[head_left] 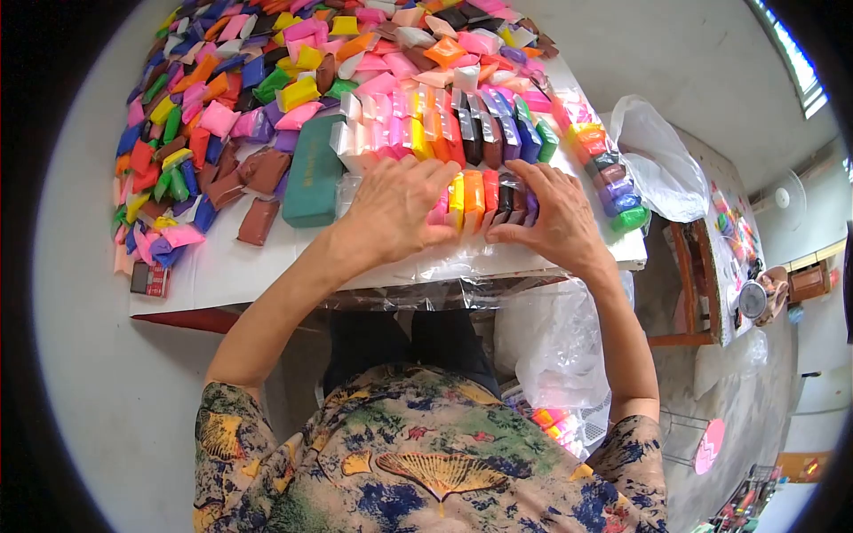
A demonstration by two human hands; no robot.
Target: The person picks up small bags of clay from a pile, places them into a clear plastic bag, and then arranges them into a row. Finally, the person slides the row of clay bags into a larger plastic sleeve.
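Observation:
Between my two hands stands a short row of small soft coloured packets (474,200), running from pink and yellow through orange and red to black and purple. My left hand (400,209) is curled round the row's left end, fingers over the top and thumb at the near side. At the other end, my right hand (551,213) grips the row the same way. Clear plastic film (453,265) lies under and in front of the packets, hanging over the table edge. Just behind my hands are longer stacked rows of packets (435,133) in clear wrapping.
A dark green box (311,173) stands left of the rows. Loose coloured packets (213,115) are heaped across the table's left and back. Another wrapped row (613,178) lies at the right edge, beside a clear plastic bag (657,160). More plastic (560,346) hangs below the table.

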